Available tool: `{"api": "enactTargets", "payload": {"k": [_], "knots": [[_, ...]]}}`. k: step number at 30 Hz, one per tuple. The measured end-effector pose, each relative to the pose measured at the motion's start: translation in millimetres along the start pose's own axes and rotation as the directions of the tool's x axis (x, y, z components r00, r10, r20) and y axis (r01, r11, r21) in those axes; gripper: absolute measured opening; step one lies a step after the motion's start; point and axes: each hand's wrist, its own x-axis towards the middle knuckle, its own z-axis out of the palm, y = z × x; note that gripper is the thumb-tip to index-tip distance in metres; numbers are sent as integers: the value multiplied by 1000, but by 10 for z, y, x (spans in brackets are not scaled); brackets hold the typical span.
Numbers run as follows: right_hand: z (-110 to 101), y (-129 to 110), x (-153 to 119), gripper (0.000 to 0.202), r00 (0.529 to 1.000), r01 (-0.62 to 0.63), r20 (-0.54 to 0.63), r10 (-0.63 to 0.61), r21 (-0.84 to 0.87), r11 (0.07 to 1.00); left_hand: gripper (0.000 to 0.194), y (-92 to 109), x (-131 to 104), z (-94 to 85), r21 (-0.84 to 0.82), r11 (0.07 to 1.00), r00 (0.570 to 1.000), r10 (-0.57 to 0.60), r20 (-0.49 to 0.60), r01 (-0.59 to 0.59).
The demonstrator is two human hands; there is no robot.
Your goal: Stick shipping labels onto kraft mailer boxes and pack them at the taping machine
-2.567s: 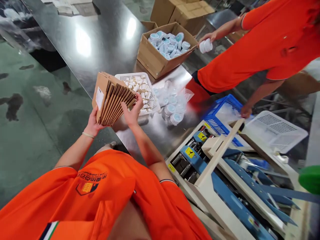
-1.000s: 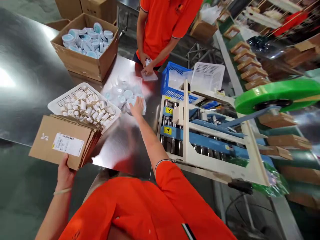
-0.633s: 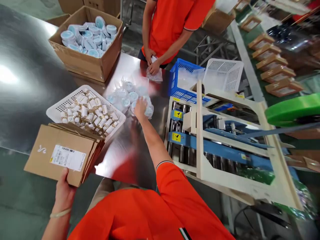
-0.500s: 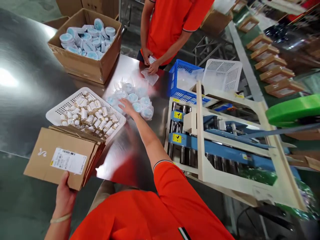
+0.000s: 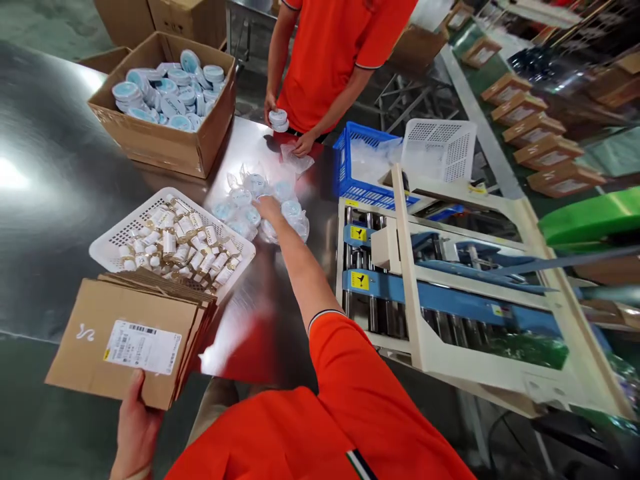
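Observation:
In the head view, my left hand (image 5: 137,420) grips a stack of flat cardboard cartons (image 5: 80,360), thumb on top below a white printed label (image 5: 143,347). My right hand (image 5: 269,209) is down in a pile of bagged round containers (image 5: 240,197), white with light blue tops, in clear plastic. Its fingers are drawn together on one of them and partly hidden. Between the hands stands a white plastic basket (image 5: 107,248) of small bottles (image 5: 169,243) with white labels, partly covered by the cartons.
A cardboard box (image 5: 150,147) of loose round containers stands behind on the metal table (image 5: 45,220). Across from me, a person (image 5: 330,67) holds stacked containers and a clear bag. To the right are a roller machine (image 5: 385,287), a blue crate (image 5: 345,167) and a white basket (image 5: 440,150).
My right hand has moved right and down into the bagged containers, its spread fingers drawing together. The cartons stay in my left hand. The other person now holds stacked containers out to one side.

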Motion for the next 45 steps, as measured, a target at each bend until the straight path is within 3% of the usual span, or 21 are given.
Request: {"api": "enactTargets", "payload": {"k": [2,3,8,11,15,18,21,25,30,32,35,37,40,42,45], "knots": [[-63,101,-18,56,991,-69,-115,67,-9,998,82,19,-16,19,8,1000,1000,-16,-3,16],[-85,158,-56,60,987,-118,-116,115,-13,993,84,28,-26,30,6,999,999,-33,-4,33],[-155,364,-237,54,964,-213,156,215,-25,977,87,59,-54,50,-57,991,993,-122,-9,121],[-411,288,-71,56,965,-255,54,256,-17,967,86,77,-42,14,-51,994,995,-101,18,101],[-988,120,302,71,952,-228,-184,243,102,968,70,66,7,-41,-20,999,998,-50,39,51],[-1275,88,401,70,942,-247,-194,273,148,958,62,-4,80,-72,-52,999,999,-12,40,14],[-1304,140,334,88,937,-301,-122,329,199,932,59,-93,184,-97,-143,990,1000,10,13,-8],[-1190,232,179,95,956,-265,-64,285,215,940,44,-158,294,-92,-239,971,1000,-5,19,10],[-983,246,-122,77,972,-162,-147,180,131,978,28,-229,332,-58,-370,928,995,-75,-59,48],[-727,263,-372,73,972,-124,-188,144,114,986,27,-256,352,-57,-409,912,993,-76,-86,34],[-113,340,-950,72,982,-86,-154,107,135,987,35,-157,423,-16,-471,880,992,5,-123,-63],[343,390,-1375,65,986,-113,-98,132,175,978,42,79,511,58,-520,835,983,136,-124,-181],[834,311,-1809,50,982,-62,-159,102,241,969,54,662,682,205,-586,730,922,379,-79,-351],[945,74,-1849,46,980,83,-197,-33,248,965,63,1089,780,280,-614,669,853,521,-14,-418],[857,-593,-1550,47,937,335,-176,-302,204,920,81,1572,828,322,-629,586,738,674,29,-511]]}}
